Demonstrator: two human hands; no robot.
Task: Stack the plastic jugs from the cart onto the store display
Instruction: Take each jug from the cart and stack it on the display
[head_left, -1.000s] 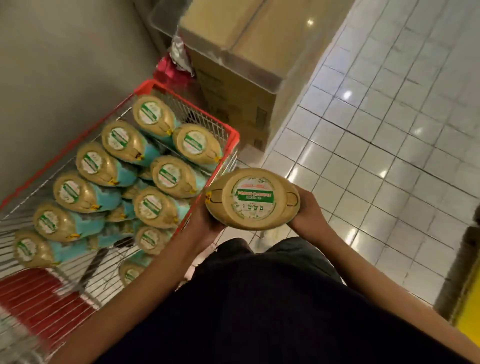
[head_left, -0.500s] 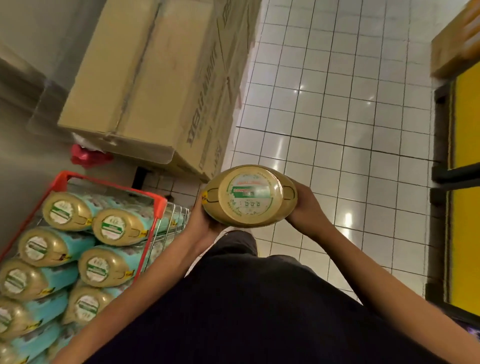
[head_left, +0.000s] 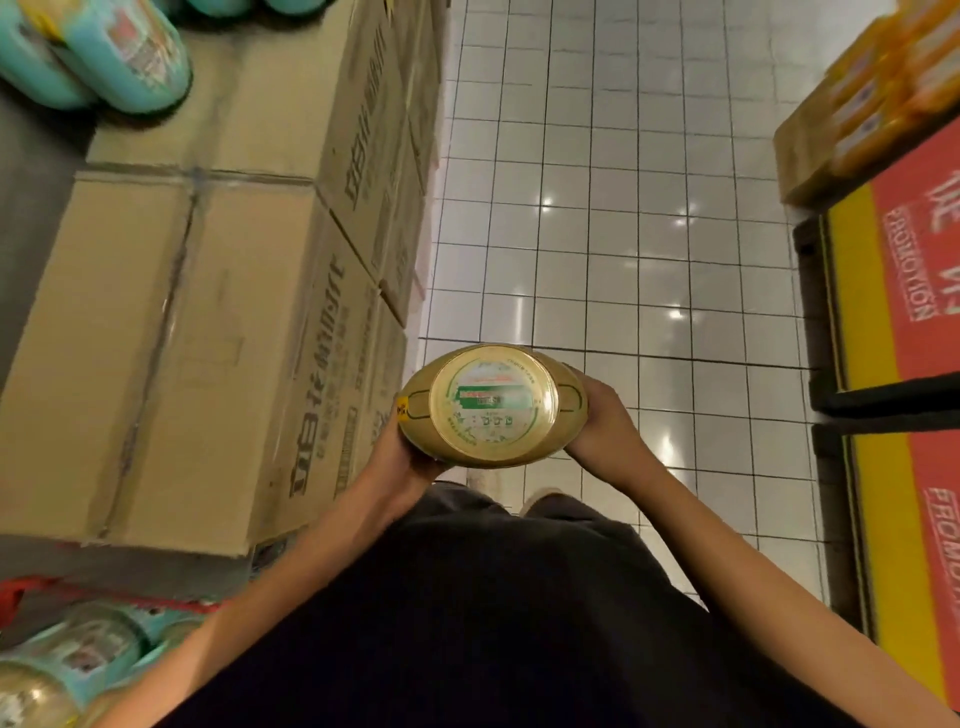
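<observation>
- A golden plastic jug (head_left: 493, 405), oval in outline with a round green-and-white label facing the camera, was held in the air between both hands. It was in front of the person's waist and above the white tiled floor (head_left: 597, 208).
- The left hand (head_left: 402, 457) gripped the jug's left end from below. Its fingers curled underneath and out of sight, so whether they were spread could not be told.
- The right hand (head_left: 605, 421) clasped the jug's right end. Its fingers were bent round the far side and mostly hidden by the jug.
- Stacked brown cardboard boxes (head_left: 182, 338) with dark printed lettering stood close on the jug's left. Whether jug and boxes touched could not be told.
- Teal-wrapped jugs (head_left: 130, 57) sat at the top-left corner, by the far end of the boxes.
- A red-rimmed cart (head_left: 31, 597) showed at the bottom left and held more gold-and-teal jugs (head_left: 67, 660), which were blurred.
- A yellow-and-red display panel (head_left: 909, 312) printed "PROMOTION" ran along the right edge, well apart from the held jug.
- Yellow packs (head_left: 883, 78) lay above that panel.
</observation>
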